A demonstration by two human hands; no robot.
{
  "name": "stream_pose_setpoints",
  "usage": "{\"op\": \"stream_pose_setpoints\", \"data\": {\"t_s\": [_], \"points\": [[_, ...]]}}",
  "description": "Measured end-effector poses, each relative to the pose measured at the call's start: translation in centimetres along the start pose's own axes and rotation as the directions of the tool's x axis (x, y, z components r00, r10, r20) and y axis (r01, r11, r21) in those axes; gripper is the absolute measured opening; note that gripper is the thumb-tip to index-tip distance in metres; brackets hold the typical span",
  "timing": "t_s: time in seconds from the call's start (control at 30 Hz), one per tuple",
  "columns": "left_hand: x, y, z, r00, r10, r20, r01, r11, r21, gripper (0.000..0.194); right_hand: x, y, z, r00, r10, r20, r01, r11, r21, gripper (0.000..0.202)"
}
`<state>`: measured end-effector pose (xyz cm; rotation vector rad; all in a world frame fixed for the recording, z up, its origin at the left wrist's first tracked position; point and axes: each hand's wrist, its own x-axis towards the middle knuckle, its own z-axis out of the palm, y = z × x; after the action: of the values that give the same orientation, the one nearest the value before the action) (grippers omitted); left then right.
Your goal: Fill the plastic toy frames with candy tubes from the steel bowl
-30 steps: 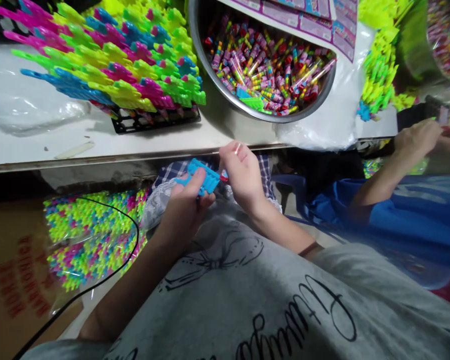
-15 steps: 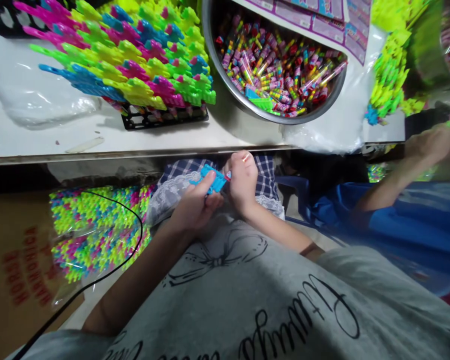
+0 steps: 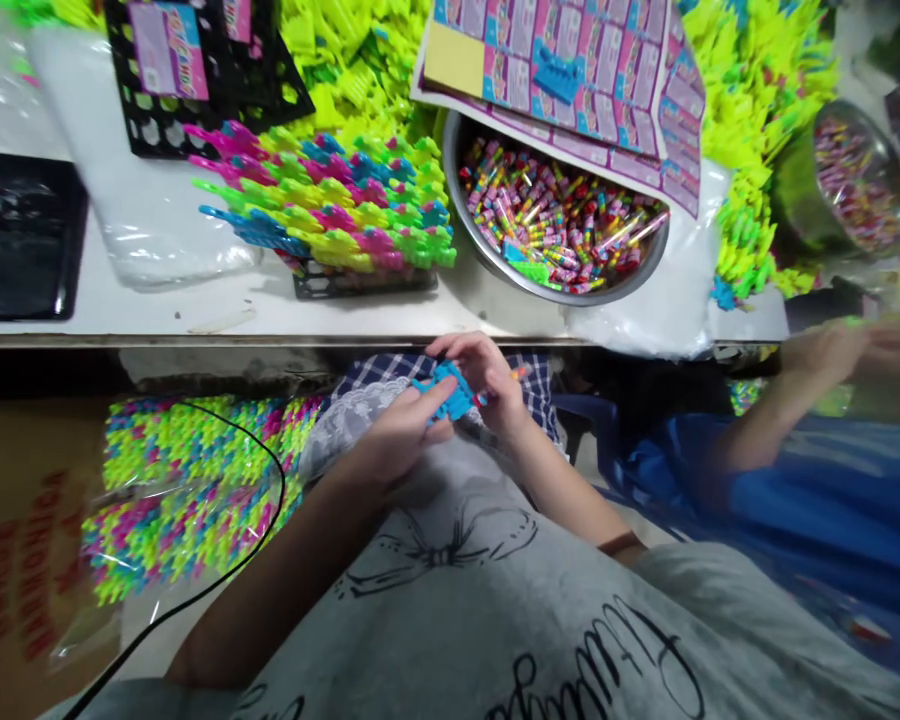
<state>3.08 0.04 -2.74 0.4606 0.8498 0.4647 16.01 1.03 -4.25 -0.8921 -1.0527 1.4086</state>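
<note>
Over my lap, my left hand (image 3: 409, 425) pinches a blue plastic toy (image 3: 452, 392) between thumb and fingers. My right hand (image 3: 491, 380) is curled at the toy's right side, around a small candy tube (image 3: 520, 373) whose orange end shows past the fingers. A small red and white bit lies between the toy and my right fingers. Ahead on the table, colourful plastic toys (image 3: 330, 205) stand in rows on a black rack (image 3: 360, 282). To their right is a metal bowl (image 3: 607, 297) of candy tubes (image 3: 555, 215).
Printed label sheets (image 3: 592, 60) overlap the bowl's back, with a yellow pad and a blue toy on them. Yellow-green toys are piled behind. Bagged toys (image 3: 195, 480) lie low left beside a carton (image 3: 22, 540). A co-worker's arm (image 3: 787, 390) is at right.
The view has shifted, showing more of the table. My right hand has loosened from a closed fist, its fingers now lifted and spread more beside the toy. My left hand still holds the blue toy.
</note>
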Motion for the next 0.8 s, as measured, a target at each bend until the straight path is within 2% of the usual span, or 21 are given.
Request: {"op": "stream_pose_setpoints", "data": {"t_s": [0.1, 0.27, 0.43, 0.5, 0.63, 0.8], "points": [[-0.2, 0.4, 0.1, 1.000, -0.010, -0.014, 0.010, 1.000, 0.016, 0.032, -0.4, -0.8, -0.3, 0.990, -0.027, 0.135, 0.033, 0.999, -0.041, 0.040], [-0.5, 0.1, 0.4, 0.998, -0.027, -0.051, 0.031, 0.996, 0.086, 0.034, -1.3, -1.2, -0.6, 0.994, -0.059, 0.091, 0.079, 0.968, -0.238, 0.045], [-1.0, -0.3, 0.3, 0.999, 0.005, 0.043, -0.013, 0.982, 0.190, 0.036, -2.2, -1.1, -0.7, 0.988, -0.097, 0.121, 0.130, 0.943, -0.308, 0.048], [-1.1, -0.5, 0.5, 0.998, 0.009, 0.058, -0.020, 0.982, 0.188, 0.035, -2.6, -0.9, -0.5, 0.986, -0.151, 0.067, 0.165, 0.932, -0.322, 0.044], [-1.1, -0.6, 1.2, 0.997, 0.009, 0.080, -0.023, 0.986, 0.167, 0.032, -3.5, -0.4, 0.2, 0.956, -0.264, -0.129, 0.211, 0.922, -0.325, 0.046], [-1.3, -0.6, 1.8, 0.998, -0.023, 0.060, 0.014, 0.988, 0.152, 0.028, -4.3, -0.5, 0.9, 0.922, -0.296, -0.250, 0.208, 0.922, -0.327, 0.042]]}}
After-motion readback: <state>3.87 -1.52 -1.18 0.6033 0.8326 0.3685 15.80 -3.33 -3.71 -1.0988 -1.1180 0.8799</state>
